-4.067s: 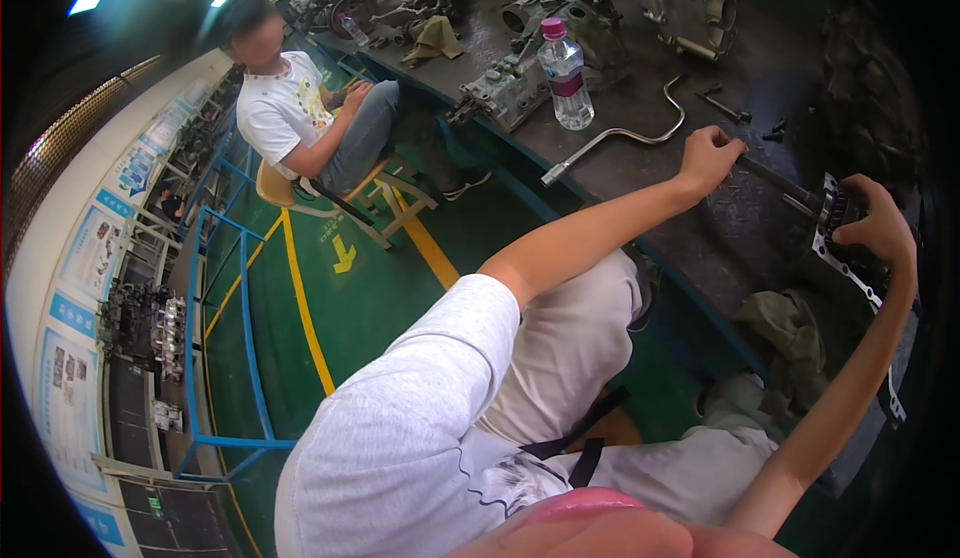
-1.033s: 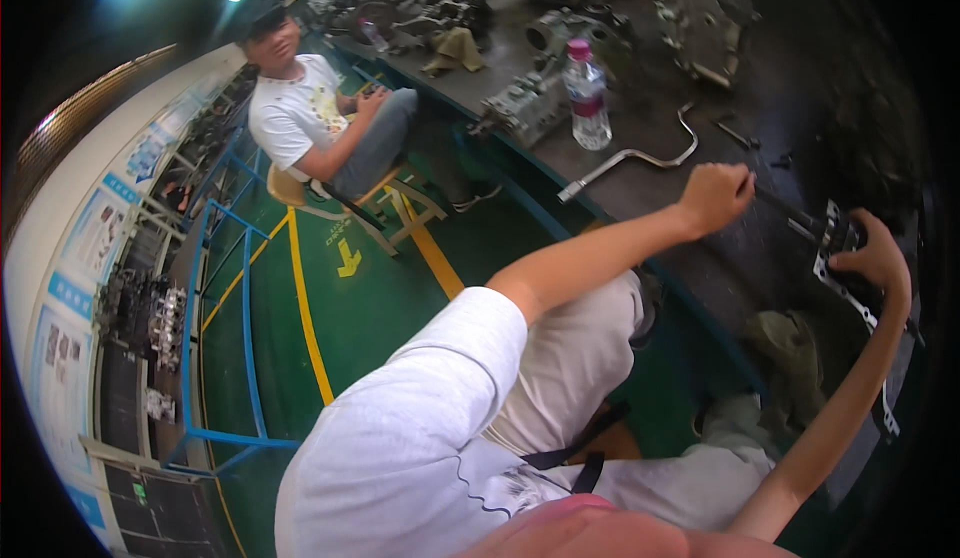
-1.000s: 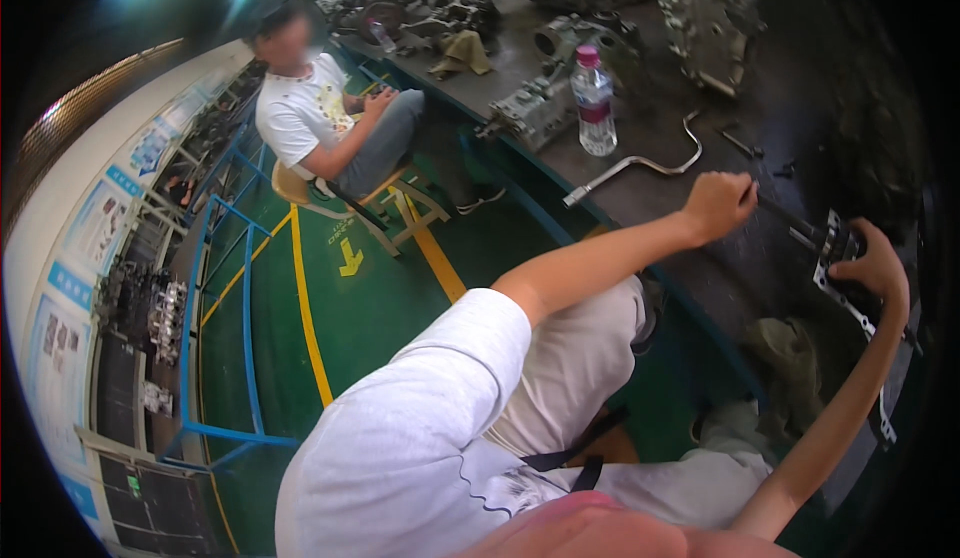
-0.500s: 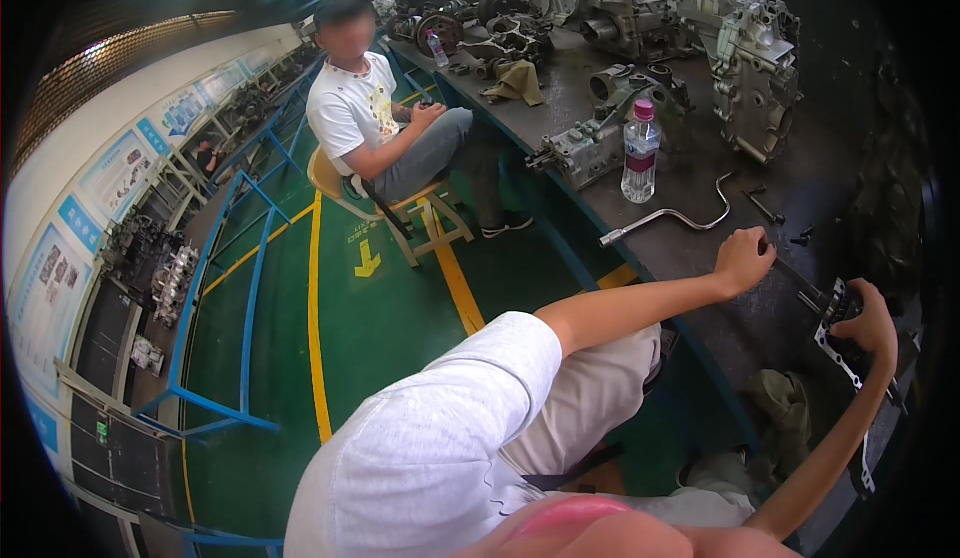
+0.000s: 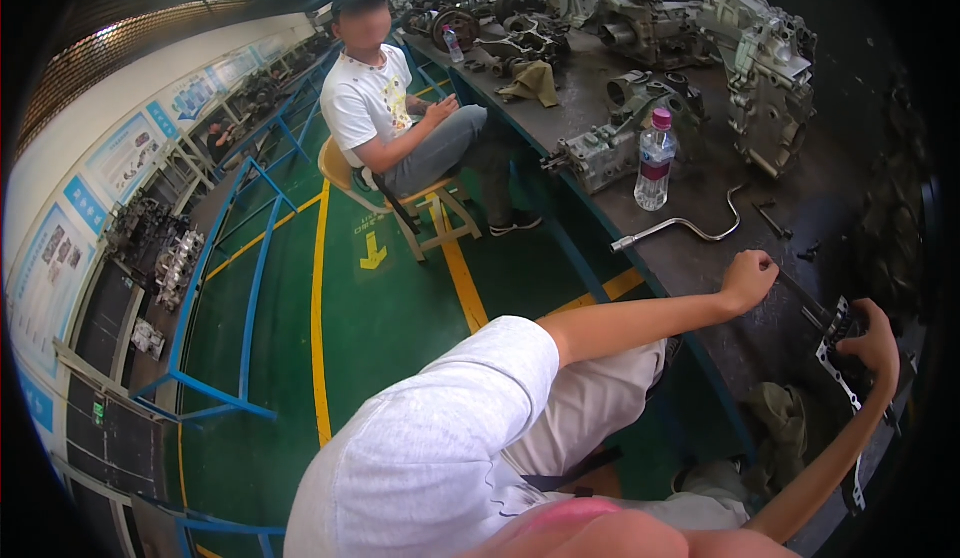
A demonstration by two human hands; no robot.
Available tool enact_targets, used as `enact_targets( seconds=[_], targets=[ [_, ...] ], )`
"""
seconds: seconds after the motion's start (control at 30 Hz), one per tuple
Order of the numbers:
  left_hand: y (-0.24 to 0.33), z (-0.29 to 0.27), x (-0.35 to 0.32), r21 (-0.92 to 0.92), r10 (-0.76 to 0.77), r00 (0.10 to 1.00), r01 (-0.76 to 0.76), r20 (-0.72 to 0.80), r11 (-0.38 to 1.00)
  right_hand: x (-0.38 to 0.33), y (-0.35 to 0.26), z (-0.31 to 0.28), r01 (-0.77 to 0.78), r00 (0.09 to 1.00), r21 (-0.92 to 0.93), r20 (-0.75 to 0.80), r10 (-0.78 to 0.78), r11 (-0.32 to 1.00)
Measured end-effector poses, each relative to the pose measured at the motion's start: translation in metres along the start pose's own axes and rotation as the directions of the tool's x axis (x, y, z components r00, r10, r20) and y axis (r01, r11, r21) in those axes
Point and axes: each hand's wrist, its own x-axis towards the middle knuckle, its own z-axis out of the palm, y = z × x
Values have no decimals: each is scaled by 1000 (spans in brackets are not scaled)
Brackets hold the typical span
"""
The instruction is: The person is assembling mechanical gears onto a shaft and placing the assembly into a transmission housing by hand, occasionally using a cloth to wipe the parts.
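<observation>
Bracket lies near the bench edge under your right hand, whose grip wraps its top, while your left hand closes in a fist on a thin rod just beside it, a bottle farther back.

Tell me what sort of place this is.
Probably a mechanical training workshop: gearbox housings and engine parts crowd a long dark workbench, a bent crank wrench lies on it, and yellow floor lines mark walkways.
</observation>
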Motion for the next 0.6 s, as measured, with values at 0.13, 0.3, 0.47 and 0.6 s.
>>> enact_targets(
  seconds=[0.13,0.3,0.47,0.6],
  targets=[
    [0,3,-5,-55,56,998,-56,2,997,-3,1,0,-11,1000,9,4,10,1000],
    [1,3,-10,-107,11,1000,-8,24,994,3,1,3,-9,999,-18,47,10,1000],
    [3,11,-12,-138,11,999,-7,34,990,1,10,6,-4,1000,-28,-19,3,1000],
    [-1,9,-9,-133,-11,999,17,48,991,3,11,8,1,1000,-19,-16,-1,1000]
  ],
)
